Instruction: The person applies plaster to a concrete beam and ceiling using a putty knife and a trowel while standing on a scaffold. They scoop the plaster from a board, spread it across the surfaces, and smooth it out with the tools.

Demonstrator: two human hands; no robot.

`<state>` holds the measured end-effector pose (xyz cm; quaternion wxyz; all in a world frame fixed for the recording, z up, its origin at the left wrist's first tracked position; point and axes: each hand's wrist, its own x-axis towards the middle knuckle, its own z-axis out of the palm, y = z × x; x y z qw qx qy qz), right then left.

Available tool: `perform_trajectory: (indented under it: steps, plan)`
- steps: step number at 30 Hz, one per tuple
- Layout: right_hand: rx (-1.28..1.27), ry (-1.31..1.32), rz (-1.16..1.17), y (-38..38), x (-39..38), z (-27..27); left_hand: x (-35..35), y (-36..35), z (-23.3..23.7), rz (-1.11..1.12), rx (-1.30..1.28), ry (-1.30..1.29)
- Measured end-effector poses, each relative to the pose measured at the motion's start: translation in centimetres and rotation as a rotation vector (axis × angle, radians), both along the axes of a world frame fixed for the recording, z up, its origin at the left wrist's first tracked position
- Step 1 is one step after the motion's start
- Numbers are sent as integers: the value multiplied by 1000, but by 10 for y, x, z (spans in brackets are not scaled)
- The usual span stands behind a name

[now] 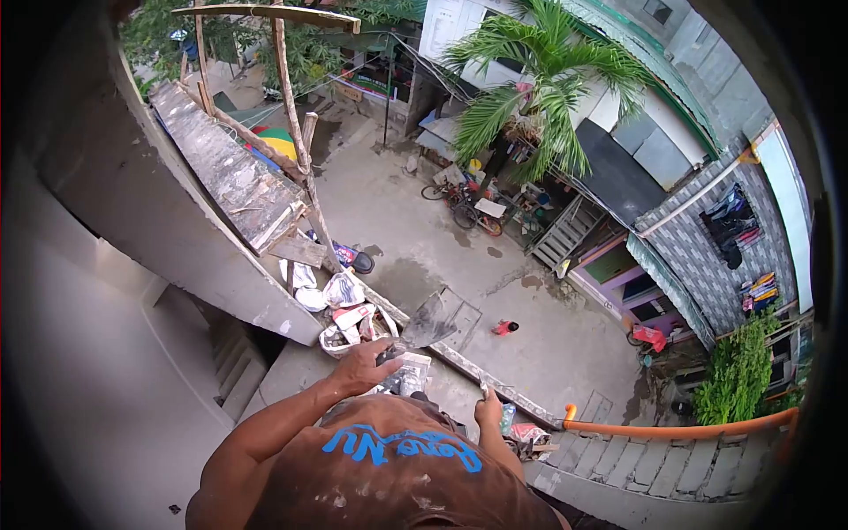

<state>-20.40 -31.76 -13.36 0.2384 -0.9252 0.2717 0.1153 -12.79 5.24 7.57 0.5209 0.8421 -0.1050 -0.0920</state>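
Observation:
My left hand (358,367) is closed around the dark handle of a trowel (430,321), whose wide grey blade points up and to the right, over the edge of the ledge. To the right, my right hand (488,410) is closed on a thin tool (484,387), mostly hidden by the fingers. Beside my left hand sits a basket (334,346) filled with white and red bags. Plastic bags (409,374) lie between my hands, close to my body.
A wooden plank platform (231,177) with upright poles (290,97) stands at the upper left. The ledge drops to a street (389,208) far below, where a person in red (505,328) is seen. An orange pipe (680,432) runs along the block wall at right. Stairs (237,362) are at left.

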Motion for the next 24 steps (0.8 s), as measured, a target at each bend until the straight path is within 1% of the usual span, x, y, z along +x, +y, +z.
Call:
perform_trajectory:
  steps: [2,3,4,6,7,8,9,10,11,12,13,15,16,17,18,19,20,21,22,24]
  plan:
    - [34,16,21,-5,-1,-13,3,-22,40,-198,-113,42]
    - [49,-15,-6,-1,0,-11,2,-32,45,-273,-87,-29]
    - [61,-47,-35,3,-1,-7,1,-41,66,-386,-92,-24]
    - [59,-59,-54,5,-5,-9,-6,-59,67,-525,-139,-140]
    - [21,-124,7,2,-13,-26,-11,-66,69,-587,-165,-75]
    - [-142,-235,160,-4,-30,-59,-17,-71,70,-642,-189,-10]
    - [42,-181,-5,-4,-36,-72,-21,-73,71,-702,-139,31]
    - [230,-123,-163,-4,-40,-86,-22,-73,83,-759,-74,125]
    - [273,-79,-157,-7,-54,-110,-23,-69,76,-756,-62,134]
    - [120,-115,-99,18,-58,-61,-26,-65,66,-748,-53,139]
    - [116,-9,-73,13,-71,-89,-26,-60,59,-721,-35,137]
    - [245,67,-276,11,-87,-108,-26,-47,45,-576,67,111]
    - [208,37,-209,10,-95,-104,-25,-40,36,-542,78,102]
    - [340,65,-299,14,-94,-84,-25,-32,26,-420,60,71]
    - [229,168,-200,5,-94,-98,-25,-27,23,-302,46,27]
    - [155,57,-144,-15,-106,-166,-29,-23,19,-214,70,50]
    - [297,12,-126,-28,-112,-246,-28,-13,8,-134,120,32]
    - [255,107,-83,-18,-83,-235,-31,-4,0,-46,158,13]
    - [228,186,-53,-12,-51,-209,-35,4,-10,43,117,43]
    - [205,212,27,-11,-4,-184,-48,11,6,244,206,343]
